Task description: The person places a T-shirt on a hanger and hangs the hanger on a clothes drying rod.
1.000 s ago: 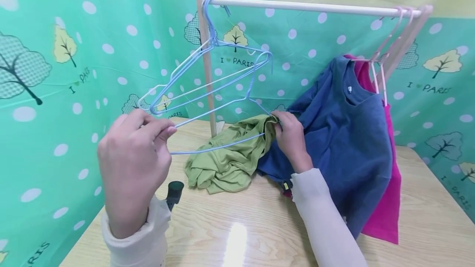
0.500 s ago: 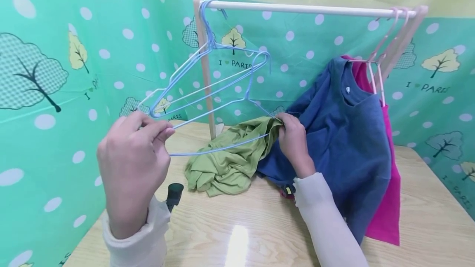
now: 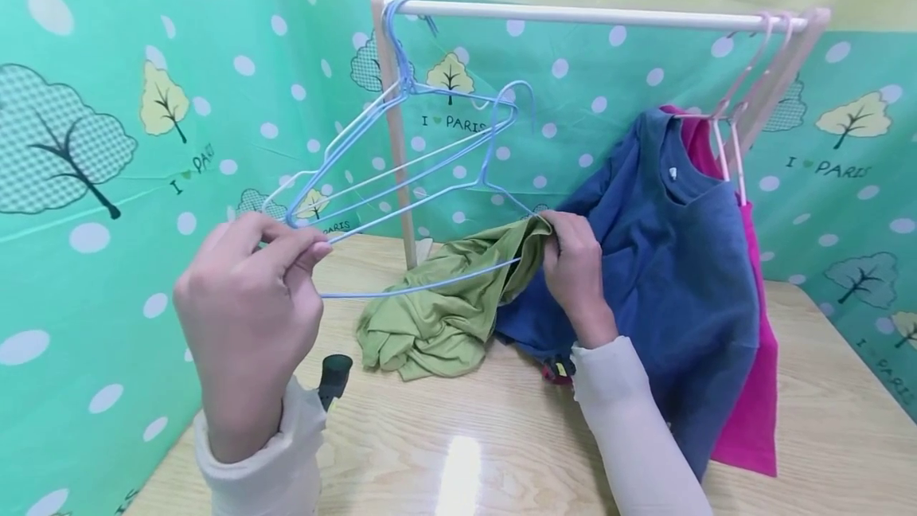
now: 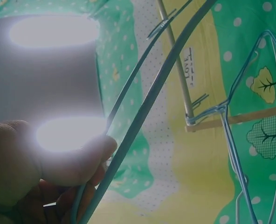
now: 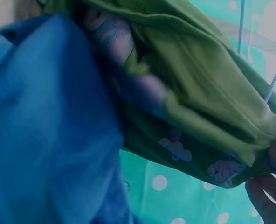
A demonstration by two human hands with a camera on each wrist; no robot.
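My left hand (image 3: 251, 293) pinches one end of a light blue wire hanger (image 3: 423, 285), held tilted over the table with its hook up. In the left wrist view the hanger's wires (image 4: 147, 107) run up from between thumb and fingers. My right hand (image 3: 579, 269) grips the edge of a crumpled green garment (image 3: 437, 309), whose lower part lies on the table. The hanger's right end goes into the opening of this cloth and is hidden there. In the right wrist view the green garment (image 5: 198, 84) is stretched, with fingers (image 5: 259, 198) at its edge.
A rack with a white rail (image 3: 587, 14) stands behind. Blue and white hangers (image 3: 401, 94) hang at its left end. A dark blue shirt (image 3: 666, 277) and a magenta garment (image 3: 752, 404) hang on pink hangers at the right, close by my right arm.
My right hand has shifted a little to the right, drawing the green garment's edge along. The held hanger's hook has risen slightly and moved right. My left hand has moved slightly left.
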